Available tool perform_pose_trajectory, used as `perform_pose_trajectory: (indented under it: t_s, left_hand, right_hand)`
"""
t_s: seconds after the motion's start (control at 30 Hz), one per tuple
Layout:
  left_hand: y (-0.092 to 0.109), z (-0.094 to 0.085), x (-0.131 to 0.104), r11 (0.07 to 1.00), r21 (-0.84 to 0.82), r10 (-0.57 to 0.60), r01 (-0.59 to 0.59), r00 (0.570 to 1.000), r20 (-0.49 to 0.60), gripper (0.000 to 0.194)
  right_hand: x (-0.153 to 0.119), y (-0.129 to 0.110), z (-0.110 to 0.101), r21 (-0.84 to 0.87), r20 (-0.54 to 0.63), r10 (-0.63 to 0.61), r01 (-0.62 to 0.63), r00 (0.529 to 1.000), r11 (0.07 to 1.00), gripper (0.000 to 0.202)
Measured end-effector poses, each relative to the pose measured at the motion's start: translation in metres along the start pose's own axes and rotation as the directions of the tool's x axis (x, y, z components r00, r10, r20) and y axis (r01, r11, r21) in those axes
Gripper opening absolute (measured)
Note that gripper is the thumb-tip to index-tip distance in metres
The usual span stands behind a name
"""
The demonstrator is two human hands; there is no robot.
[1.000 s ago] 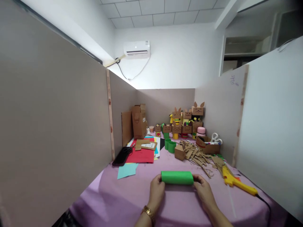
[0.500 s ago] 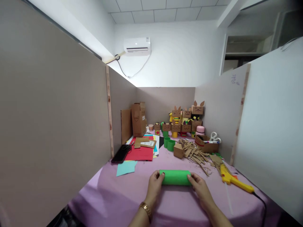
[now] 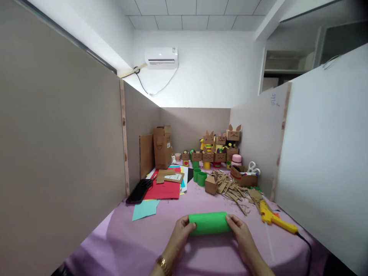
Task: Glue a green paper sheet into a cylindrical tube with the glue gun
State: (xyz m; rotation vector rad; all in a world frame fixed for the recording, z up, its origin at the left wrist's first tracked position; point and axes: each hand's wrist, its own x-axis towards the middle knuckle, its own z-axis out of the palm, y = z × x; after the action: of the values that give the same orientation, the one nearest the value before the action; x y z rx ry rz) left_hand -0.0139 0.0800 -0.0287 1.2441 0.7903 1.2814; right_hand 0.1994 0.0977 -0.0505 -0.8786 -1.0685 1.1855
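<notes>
A green paper tube [image 3: 209,223] lies sideways between my two hands, close to the front of the table. My left hand [image 3: 184,230] grips its left end, thumb on the near side and fingers behind. At the other end, my right hand [image 3: 236,226] pinches the rim, thumb at the top edge. The right end sits slightly higher than the left. Whether the tube touches the cloth, I cannot tell. Beyond it stand a pair of short green paper rings [image 3: 201,179] and a small cardboard box [image 3: 211,185].
Cardboard strips [image 3: 230,188] lie in a pile right of centre. A yellow glue gun [image 3: 277,220] rests at the right, its cord trailing forward. Red paper [image 3: 163,190], a dark phone [image 3: 139,191] and a turquoise sheet [image 3: 145,209] lie left. Cardboard animal figures [image 3: 208,156] stand behind.
The green tube has gone from level to slightly tilted, its right end higher. Both hands still hold it. The whole view has shifted a little.
</notes>
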Motion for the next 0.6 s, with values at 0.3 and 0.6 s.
perform_pose_trajectory:
  t_s: [0.3,0.6]
  left_hand:
    - [0.006,0.0,0.009,1.0,0.002,-0.019,0.019,1.0,-0.008,0.033]
    - [0.011,-0.022,0.074,0.998,0.03,0.054,-0.048,0.965,-0.257,0.016]
  right_hand:
    - [-0.009,-0.004,0.009,0.063,0.256,0.056,-0.074,0.965,0.995,0.037]
    - [0.04,-0.013,0.019,0.004,0.009,0.052,-0.052,0.999,0.999,0.043]
